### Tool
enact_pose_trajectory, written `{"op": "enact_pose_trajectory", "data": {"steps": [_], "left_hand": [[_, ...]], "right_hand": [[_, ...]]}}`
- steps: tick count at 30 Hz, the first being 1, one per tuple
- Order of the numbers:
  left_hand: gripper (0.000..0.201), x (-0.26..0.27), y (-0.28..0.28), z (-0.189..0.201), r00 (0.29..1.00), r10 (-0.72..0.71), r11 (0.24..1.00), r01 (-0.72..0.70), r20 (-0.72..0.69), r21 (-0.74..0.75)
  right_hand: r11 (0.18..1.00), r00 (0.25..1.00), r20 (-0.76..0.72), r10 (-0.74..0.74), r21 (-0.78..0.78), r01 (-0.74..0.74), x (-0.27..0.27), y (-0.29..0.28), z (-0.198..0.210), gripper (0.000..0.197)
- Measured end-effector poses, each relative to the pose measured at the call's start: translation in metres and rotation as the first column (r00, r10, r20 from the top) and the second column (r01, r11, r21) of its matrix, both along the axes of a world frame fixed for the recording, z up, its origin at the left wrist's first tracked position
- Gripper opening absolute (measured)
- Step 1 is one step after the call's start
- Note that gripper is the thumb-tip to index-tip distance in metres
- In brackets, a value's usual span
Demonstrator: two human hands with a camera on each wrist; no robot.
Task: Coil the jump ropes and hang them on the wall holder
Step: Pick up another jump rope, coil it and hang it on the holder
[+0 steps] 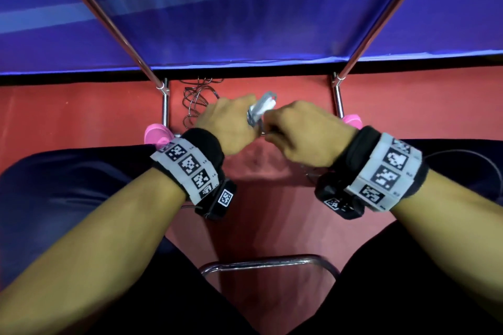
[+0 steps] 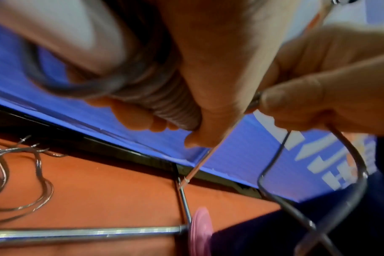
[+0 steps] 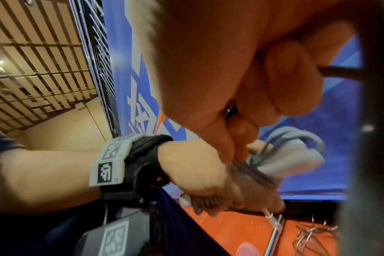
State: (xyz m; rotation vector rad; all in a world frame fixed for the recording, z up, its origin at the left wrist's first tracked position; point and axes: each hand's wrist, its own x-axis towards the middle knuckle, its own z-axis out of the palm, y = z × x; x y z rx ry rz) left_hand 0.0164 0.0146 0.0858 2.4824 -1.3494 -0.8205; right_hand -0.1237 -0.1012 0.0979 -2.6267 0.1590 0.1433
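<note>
My left hand [image 1: 228, 119] grips a pair of silver-white jump rope handles [image 1: 262, 107] held together, with grey cable wound round them in tight turns [image 2: 167, 107]. My right hand [image 1: 296, 133] pinches the free cable [image 2: 349, 152] right beside the handles; the cable loops down below that hand. In the right wrist view the left hand [image 3: 193, 166] holds the bundle of handles [image 3: 296, 155] with cable crossing it. More thin rope [image 1: 196, 102] lies in a loose tangle on the red floor ahead of my left hand.
A metal tube frame [image 1: 165, 106] with pink wheels [image 1: 153, 133] stands on the red floor [image 1: 81, 111], its poles slanting up across a blue banner [image 1: 245, 8]. A chrome chair edge [image 1: 266, 261] sits between my knees.
</note>
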Motion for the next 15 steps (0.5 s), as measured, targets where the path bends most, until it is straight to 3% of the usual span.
{"op": "enact_pose_trajectory", "data": {"steps": [4,7,11,15], "left_hand": [[0.021,-0.027,0.003,-0.013,0.979,-0.200,0.960,0.188,0.035,0.209],[0.050,-0.042,0.003,-0.007,0.972,-0.237,0.955,0.230,0.012,0.185],[0.061,-0.052,0.007,0.008,0.961,-0.272,0.962,0.271,0.058,0.024],[0.055,-0.040,0.007,0.010,0.986,-0.165,0.975,0.157,-0.039,-0.155]], "right_hand": [[0.997,0.994,-0.078,0.070,0.049,-0.066,0.003,0.000,0.005,0.006],[0.954,0.987,-0.038,-0.158,0.252,0.162,-0.001,-0.025,0.009,0.009],[0.752,0.928,-0.074,-0.365,0.564,0.340,-0.009,-0.036,0.004,0.022],[0.449,0.832,-0.077,-0.550,0.812,0.372,-0.007,-0.038,-0.006,0.034]]}}
